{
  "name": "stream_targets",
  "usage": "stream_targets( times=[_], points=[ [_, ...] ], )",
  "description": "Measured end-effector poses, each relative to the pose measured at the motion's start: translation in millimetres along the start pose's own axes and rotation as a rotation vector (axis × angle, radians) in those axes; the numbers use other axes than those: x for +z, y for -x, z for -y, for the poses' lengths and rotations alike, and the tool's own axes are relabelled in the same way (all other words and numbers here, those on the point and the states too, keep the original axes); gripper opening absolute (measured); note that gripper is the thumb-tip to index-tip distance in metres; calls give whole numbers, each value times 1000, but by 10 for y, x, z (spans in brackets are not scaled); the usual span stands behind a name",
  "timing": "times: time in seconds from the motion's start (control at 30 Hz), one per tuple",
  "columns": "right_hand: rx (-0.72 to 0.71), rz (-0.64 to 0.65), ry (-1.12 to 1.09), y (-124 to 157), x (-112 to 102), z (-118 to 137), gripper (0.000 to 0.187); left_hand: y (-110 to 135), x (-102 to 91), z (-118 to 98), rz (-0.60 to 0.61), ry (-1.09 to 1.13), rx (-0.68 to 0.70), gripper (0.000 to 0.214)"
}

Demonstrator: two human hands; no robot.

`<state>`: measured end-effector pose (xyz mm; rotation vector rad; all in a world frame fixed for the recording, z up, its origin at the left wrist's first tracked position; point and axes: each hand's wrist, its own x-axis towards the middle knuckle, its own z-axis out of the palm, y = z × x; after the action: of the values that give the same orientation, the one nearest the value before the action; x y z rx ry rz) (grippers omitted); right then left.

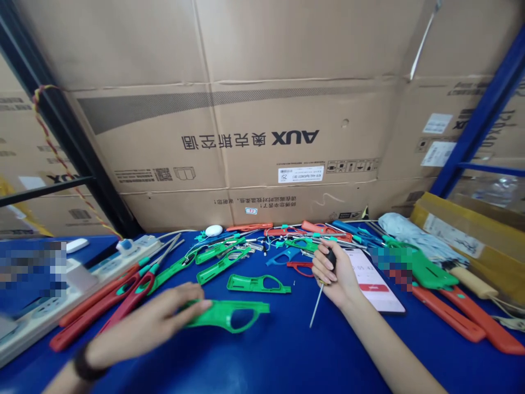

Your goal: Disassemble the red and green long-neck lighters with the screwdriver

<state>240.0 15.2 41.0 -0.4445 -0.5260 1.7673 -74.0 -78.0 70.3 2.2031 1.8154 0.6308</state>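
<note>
While the left hand lay flat on the blue tabletop, its fingers were stretched out and pressed on the near end of a green plastic handle shell, not curled around it, so the shell lay on the tabletop with its open loop pointing away from those fingers toward the right. A dark band sat on the left wrist. The right hand was closed around the black grip of a screwdriver, whose thin metal shaft ran down and to the left from the fingers, its tip near the tabletop and apart from the green shell. Just beyond the right fingers lay a phone with a lit screen, partly under the hand. Between the two hands, a little farther off, a second green shell lay flat. Beyond the left fingers were long red-handled lighters lying beside a white power strip. Farther back from both hands a heap of green, blue and red lighter parts was scattered along the foot of a large cardboard box. To the right of the right fingers lay orange-red shells and a green piece, with a folded umbrella behind them.
</note>
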Motion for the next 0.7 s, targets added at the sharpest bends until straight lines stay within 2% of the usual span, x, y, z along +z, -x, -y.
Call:
stream_targets(
  times=[0.03,0.07,0.13,0.2,0.3,0.37,0.47,0.57,0.63,0.7],
  points=[
    [-1,-1,-5,0,1,3,28,-5,181,-77,126,-9,119,36],
    [-2,-1,-8,-1,-1,6,27,-15,356,-144,140,-41,177,33],
    [-7,1,-12,-7,-8,14,28,-47,644,-245,-17,-114,214,25],
    [-18,2,-13,-15,-14,30,29,-98,816,-312,-99,-129,296,29],
    [-23,6,31,-16,-8,69,30,-203,907,-385,-33,-128,420,50],
    [7,-6,146,-4,3,93,30,-273,942,-435,41,-115,454,55],
    [69,-58,477,23,4,96,36,-332,1063,-527,110,-99,441,55],
    [102,-103,775,35,-34,54,32,-312,1258,-641,112,-96,381,56],
    [69,-102,925,30,-83,16,28,-270,1371,-724,78,-74,364,57],
    [-66,-71,1103,20,-140,-17,26,-230,1419,-805,49,-45,373,57]
  ],
)
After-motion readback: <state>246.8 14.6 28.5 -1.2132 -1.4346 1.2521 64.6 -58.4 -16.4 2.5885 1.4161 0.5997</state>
